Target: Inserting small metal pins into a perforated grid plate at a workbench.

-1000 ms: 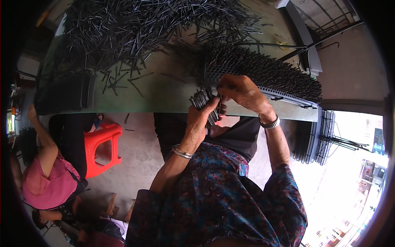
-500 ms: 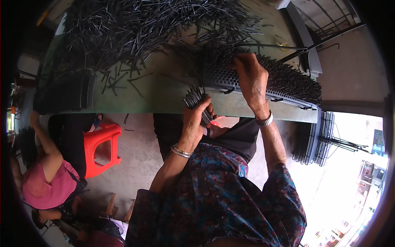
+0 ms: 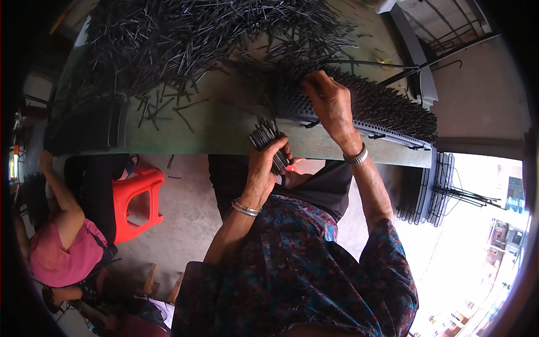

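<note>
My left hand [image 3: 267, 163] is wrapped round a bundle of thin black sticks [image 3: 265, 135], whose ends fan out above the fingers at the table's near edge. My right hand [image 3: 331, 104] bends over the left part of a long perforated rack [image 3: 382, 130], fingertips pinched among the upright black sticks. Whatever sits between those fingertips is too small and dark to make out. Rows of black sticks [image 3: 393, 104] stand packed in the rack's holes toward its right end. Small dark clips hang on the rack's near side.
A large heap of loose black sticks [image 3: 185, 39] covers the back of the green table [image 3: 196, 137]. A dark box-like block [image 3: 90, 126] is at the left. Below are a red stool [image 3: 140, 202] and a person in pink [image 3: 67, 247]; wire racks [image 3: 432, 188] stand right.
My right hand has shifted left along the rack, its fingertips now nearer the rack's left end. My left hand keeps its bundle in nearly the same place.
</note>
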Demonstrator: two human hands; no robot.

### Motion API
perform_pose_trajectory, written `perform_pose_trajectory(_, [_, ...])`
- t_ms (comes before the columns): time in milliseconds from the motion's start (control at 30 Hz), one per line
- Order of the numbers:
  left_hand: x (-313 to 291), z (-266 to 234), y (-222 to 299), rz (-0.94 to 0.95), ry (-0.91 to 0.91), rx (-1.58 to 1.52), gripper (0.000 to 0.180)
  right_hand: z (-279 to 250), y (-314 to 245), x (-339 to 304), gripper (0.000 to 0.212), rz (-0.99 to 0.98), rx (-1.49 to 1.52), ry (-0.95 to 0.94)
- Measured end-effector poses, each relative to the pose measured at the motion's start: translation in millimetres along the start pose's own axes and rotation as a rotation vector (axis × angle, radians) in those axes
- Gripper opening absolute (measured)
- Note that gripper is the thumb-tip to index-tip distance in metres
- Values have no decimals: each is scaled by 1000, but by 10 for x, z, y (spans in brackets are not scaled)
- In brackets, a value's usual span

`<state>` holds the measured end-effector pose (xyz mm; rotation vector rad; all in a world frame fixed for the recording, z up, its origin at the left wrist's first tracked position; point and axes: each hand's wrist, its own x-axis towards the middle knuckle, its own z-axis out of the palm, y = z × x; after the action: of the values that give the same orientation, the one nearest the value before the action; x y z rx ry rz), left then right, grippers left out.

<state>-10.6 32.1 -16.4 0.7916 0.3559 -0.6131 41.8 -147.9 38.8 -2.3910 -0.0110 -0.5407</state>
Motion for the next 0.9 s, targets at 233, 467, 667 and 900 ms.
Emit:
perform_pose_trajectory(233, [-10,-26,32,-26,-42,-3,16,-9,-113,-35,11,-82,-213,120])
perform_pose_trajectory(467, [-67,43,76,-20,-60,4,16,5,-118,-67,11,40,-270,152])
perform_pose_trajectory(667, [-56,38,82,-40,-75,42,15,-35,-153,-116,17,36,-331,144])
perform_pose_trajectory(900, [-96,80,97,-46,-118,145,15,-173,-282,-267,21,339,419,-374])
